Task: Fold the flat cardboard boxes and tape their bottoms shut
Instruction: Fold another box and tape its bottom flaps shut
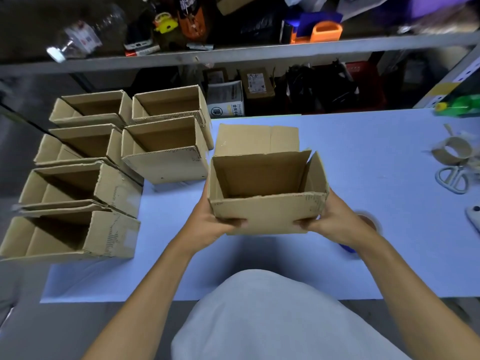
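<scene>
An opened-up brown cardboard box [267, 211] hangs above the middle of the pale blue table [363, 157], its open top facing me. My left hand [213, 219] grips its lower left corner, thumb on the near wall. My right hand [335, 219] grips the lower right corner the same way. A flat cardboard piece [249, 139] lies on the table just behind the held box. A tape roll [368, 222] sits on the table, partly hidden behind my right wrist.
Several folded open boxes [85, 183] stand in rows at the left, over the table's left edge. White scissors [452, 178] and an empty tape core [452, 152] lie at the right. A cluttered shelf [233, 50] runs along the back. A green bottle [459, 106] lies far right.
</scene>
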